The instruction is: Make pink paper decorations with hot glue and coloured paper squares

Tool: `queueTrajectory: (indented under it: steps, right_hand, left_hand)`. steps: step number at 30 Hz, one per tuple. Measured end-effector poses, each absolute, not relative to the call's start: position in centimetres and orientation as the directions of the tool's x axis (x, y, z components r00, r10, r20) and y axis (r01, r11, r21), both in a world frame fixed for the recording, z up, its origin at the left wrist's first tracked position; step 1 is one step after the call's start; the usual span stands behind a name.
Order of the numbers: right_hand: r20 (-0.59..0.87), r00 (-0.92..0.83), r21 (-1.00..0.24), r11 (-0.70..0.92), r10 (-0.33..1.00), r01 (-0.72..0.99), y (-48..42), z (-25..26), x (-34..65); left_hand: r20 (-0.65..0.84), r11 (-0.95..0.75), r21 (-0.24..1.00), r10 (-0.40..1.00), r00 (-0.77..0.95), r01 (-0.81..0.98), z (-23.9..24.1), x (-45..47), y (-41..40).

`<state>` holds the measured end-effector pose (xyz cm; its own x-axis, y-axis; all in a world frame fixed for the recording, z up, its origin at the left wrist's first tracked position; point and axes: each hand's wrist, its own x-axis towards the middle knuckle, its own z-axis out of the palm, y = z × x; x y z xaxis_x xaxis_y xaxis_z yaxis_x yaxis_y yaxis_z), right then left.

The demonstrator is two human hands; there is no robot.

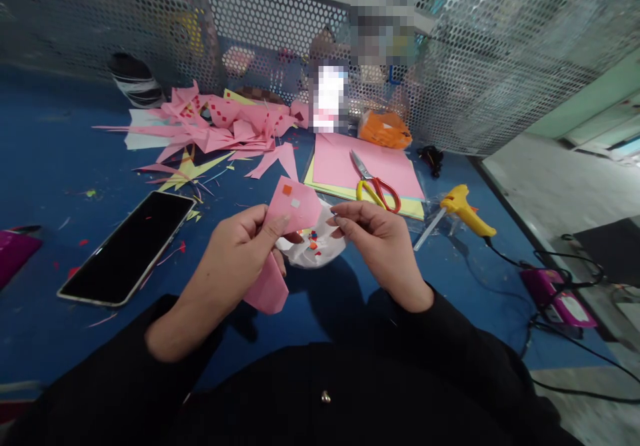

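My left hand (247,236) is closed on a pink folded paper piece (306,211), which carries an orange square and a whitish square near its top. Its lower end sticks out below my fingers. Just right of the paper, my right hand (373,233) is in a pinch, fingertips together close to its edge. A tiny dark speck shows at those fingertips, too small to name. Beneath and between both hands lies a white plastic bag (327,254) holding small coloured bits, partly hidden by the paper and my left hand.
A smartphone (130,246) lies at left, below pink paper scraps (225,126). Scissors (373,179) rest on stacked coloured paper (330,159), near an orange bag (385,131). A yellow glue gun (467,213) trails its cord at right. Perforated metal panels (280,19) stand behind.
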<state>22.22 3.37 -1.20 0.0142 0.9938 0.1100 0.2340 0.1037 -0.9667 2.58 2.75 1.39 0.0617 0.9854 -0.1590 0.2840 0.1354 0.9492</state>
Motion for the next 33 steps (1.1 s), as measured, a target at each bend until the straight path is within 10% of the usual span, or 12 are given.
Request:
queueTrajectory:
  steps: [12,20,33]
  right_hand:
    - [0.473,-0.070,-0.676,0.412,0.879,0.611,3.1,-1.7,22.5]
    - [0.135,0.021,-0.979,0.130,0.991,0.157,2.6,0.0,21.9]
    - [0.072,-0.081,-0.986,0.083,0.994,0.143,2.5,0.4,21.9]
  left_hand:
    - [-0.167,0.146,0.952,0.984,0.056,0.269,1.5,2.7,2.7]
    - [-0.108,0.061,0.930,0.988,0.111,0.363,1.4,2.8,2.1]
    - [-0.070,0.020,0.964,0.981,0.183,0.265,1.1,3.0,2.0]
